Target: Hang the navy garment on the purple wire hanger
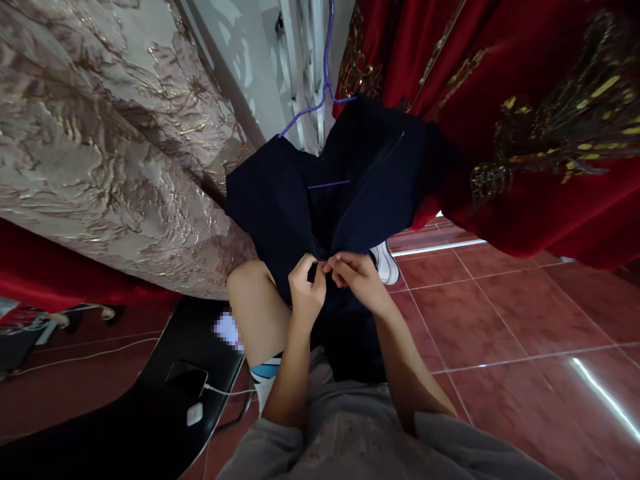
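A dark navy garment [280,193] hangs on a purple hanger [325,87] in front of me. It drapes down over my lap. My left hand [305,290] and my right hand [357,277] meet at the middle of the garment's front opening, fingers pinched on the cloth edges. What sits between the fingertips is too small to tell. My bare knee [250,293] is just left of the hands.
A gold-patterned fabric [100,147] hangs at the left; red embroidered cloth [525,120] hangs at the right. A black chair seat [150,413] at lower left holds a phone [187,379] with a white cable. Red floor tiles [500,320] spread to the right. A white shoe [387,261] lies behind the garment.
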`<action>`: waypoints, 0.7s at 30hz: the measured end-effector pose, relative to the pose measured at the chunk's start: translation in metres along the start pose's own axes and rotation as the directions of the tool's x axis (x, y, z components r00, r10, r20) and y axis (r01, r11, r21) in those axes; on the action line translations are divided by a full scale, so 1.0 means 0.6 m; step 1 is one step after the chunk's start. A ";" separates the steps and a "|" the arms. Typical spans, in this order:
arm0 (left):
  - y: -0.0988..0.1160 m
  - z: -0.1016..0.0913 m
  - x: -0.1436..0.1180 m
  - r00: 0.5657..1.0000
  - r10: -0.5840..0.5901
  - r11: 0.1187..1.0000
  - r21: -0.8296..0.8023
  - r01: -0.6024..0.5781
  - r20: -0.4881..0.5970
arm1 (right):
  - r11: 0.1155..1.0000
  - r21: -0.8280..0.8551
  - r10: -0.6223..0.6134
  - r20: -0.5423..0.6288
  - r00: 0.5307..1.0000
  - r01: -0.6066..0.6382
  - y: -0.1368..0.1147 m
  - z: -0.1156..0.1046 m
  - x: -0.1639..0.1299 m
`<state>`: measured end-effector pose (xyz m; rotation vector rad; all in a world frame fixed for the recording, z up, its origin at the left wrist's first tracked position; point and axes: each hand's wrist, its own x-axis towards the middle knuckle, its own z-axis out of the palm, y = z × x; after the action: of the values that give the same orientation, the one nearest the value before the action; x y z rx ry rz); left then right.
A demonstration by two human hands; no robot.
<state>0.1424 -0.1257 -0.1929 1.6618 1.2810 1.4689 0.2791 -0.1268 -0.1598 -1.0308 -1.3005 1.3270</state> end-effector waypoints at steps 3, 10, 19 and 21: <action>-0.012 0.010 0.013 0.999 0.039 0.998 0.057 -0.038 -0.013 | 1.000 0.008 -0.025 -0.018 1.000 0.025 -0.052 -0.011 0.035; -0.037 0.019 0.042 0.994 0.067 0.988 0.134 -0.078 0.088 | 0.914 -0.023 -0.395 -0.288 0.872 0.406 -0.198 -0.005 0.093; 0.137 -0.047 0.115 0.948 0.319 0.948 -0.006 -0.319 -0.016 | 0.916 -0.053 -0.399 -0.181 0.899 0.397 -0.189 0.012 0.075; 0.167 -0.050 0.151 0.898 0.436 0.899 0.078 -0.431 -0.057 | 0.905 -0.078 -0.424 -0.166 0.890 0.417 -0.202 0.013 0.078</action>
<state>0.1358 -0.0860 -0.0607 2.0493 1.0414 1.7726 0.2734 -0.0877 -0.0357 -0.8125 -1.3250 0.8610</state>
